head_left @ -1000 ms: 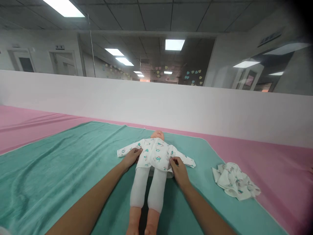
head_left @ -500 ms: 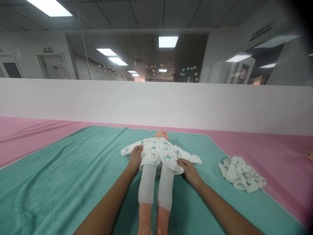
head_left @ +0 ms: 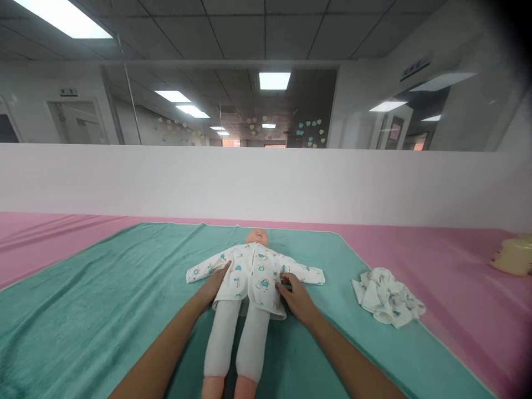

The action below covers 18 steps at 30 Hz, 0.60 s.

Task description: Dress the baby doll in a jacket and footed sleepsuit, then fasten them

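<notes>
Doll (head_left: pixel 256 237) on back near far edge of towel (head_left: pixel 103 310), white printed top (head_left: pixel 254 270), white leggings (head_left: pixel 226 339); left grip (head_left: pixel 214 285) flat, released on top, right grip (head_left: pixel 296 296) pinching its hem.

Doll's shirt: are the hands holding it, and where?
The right hand pinches the shirt at its side edge near the hem; the left hand only rests on it.

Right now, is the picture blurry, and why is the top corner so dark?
Head view: the baby doll, left hand and right hand look sharp, no blur; the dark top-right corner is probably the lens edge; the ceiling light glares plain white; soft even light leaves hardly any shadow on the teal towel.
</notes>
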Each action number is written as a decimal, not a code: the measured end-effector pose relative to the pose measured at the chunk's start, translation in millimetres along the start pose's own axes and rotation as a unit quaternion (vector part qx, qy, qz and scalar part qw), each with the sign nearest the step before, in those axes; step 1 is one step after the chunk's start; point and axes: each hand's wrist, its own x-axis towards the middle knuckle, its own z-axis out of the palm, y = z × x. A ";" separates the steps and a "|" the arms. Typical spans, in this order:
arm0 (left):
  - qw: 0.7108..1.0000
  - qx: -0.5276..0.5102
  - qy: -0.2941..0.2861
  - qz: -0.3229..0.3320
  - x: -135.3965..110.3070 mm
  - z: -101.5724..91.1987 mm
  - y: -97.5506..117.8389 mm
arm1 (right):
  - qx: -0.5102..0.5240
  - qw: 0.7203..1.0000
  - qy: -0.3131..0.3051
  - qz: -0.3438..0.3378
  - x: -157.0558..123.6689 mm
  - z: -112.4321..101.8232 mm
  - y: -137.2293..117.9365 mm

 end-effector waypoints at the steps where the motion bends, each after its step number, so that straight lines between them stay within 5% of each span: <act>1: 0.997 -0.030 -0.056 -0.037 -4.3 -0.5 2.5 | 0.018 1.000 -0.012 0.015 1.8 -0.4 2.9; 3: 0.979 -0.081 -0.153 -0.111 -11.9 2.3 5.3 | 0.059 0.997 -0.030 0.029 5.4 -0.7 7.4; 5: 0.967 -0.108 -0.188 -0.131 -16.7 10.6 4.8 | 0.118 0.992 -0.033 0.033 7.4 0.6 8.3; 10: 0.970 -0.160 -0.177 -0.043 -17.8 36.5 -4.7 | 0.269 0.960 0.012 0.076 3.6 9.0 -0.1; 18: 0.957 -0.207 -0.196 0.049 -32.8 42.2 7.4 | 0.283 0.955 0.056 0.066 -0.6 9.0 1.6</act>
